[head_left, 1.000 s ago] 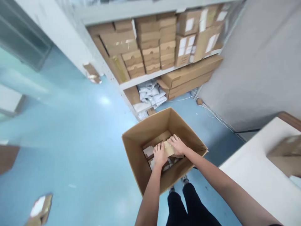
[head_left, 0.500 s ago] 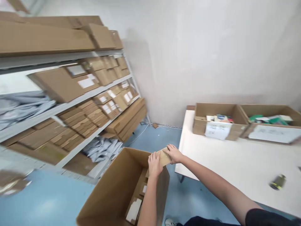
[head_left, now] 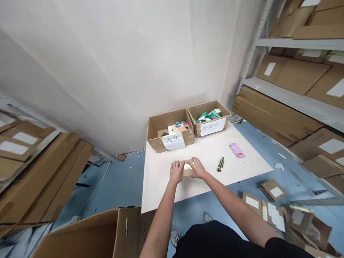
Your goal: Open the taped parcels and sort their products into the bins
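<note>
A white worktop [head_left: 161, 186] stands by a bare wall. The small brown box [head_left: 187, 167] was down in the big carton [head_left: 107, 233] a moment ago. Now it is out and lies near the worktop's front edge. The left hand [head_left: 176, 172] and right hand [head_left: 198, 167] each have a closed grip on one end. The box is flat, with shiny tape on top.
</note>
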A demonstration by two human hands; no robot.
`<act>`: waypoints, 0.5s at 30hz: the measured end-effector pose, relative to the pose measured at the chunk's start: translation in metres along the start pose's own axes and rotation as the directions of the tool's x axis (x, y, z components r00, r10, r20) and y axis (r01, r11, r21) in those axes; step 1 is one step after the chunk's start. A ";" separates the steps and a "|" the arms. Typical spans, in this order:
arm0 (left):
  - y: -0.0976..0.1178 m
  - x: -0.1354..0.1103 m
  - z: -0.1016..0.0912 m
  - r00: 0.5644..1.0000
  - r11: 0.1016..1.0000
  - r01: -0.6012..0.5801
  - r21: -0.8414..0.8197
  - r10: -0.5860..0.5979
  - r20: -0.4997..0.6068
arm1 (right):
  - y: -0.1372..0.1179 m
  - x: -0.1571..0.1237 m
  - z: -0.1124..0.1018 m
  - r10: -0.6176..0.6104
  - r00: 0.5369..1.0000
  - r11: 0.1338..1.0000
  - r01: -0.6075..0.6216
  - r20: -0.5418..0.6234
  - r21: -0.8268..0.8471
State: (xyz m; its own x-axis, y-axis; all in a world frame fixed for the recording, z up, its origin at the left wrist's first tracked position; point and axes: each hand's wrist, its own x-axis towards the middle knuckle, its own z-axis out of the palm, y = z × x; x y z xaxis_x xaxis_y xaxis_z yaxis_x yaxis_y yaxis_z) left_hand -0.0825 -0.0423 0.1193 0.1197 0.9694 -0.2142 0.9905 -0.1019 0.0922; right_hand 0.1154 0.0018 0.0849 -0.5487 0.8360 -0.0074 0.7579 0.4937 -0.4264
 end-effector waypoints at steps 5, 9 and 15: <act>0.028 0.034 0.030 0.998 0.997 0.049 -0.055 -0.046 0.051 | 0.032 -0.018 0.034 0.467 0.884 0.884 -0.467 0.015 -0.013; 0.026 0.040 0.060 0.986 0.989 0.068 -0.133 -0.045 0.163 | 0.034 -0.015 0.056 0.586 0.801 0.808 -0.588 0.120 -0.019; 0.011 0.085 0.063 0.976 0.969 0.045 -0.243 0.008 0.215 | 0.040 -0.002 0.058 0.495 0.825 0.839 -0.535 0.273 0.099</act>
State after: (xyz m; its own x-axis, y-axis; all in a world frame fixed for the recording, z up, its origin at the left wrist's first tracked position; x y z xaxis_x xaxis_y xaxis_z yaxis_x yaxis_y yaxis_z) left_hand -0.0573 0.0252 0.0403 0.1397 0.8977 -0.4178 0.9487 -0.0005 0.3162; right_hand 0.1267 0.0064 0.0156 -0.1743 0.8684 -0.4642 0.8946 -0.0573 -0.4431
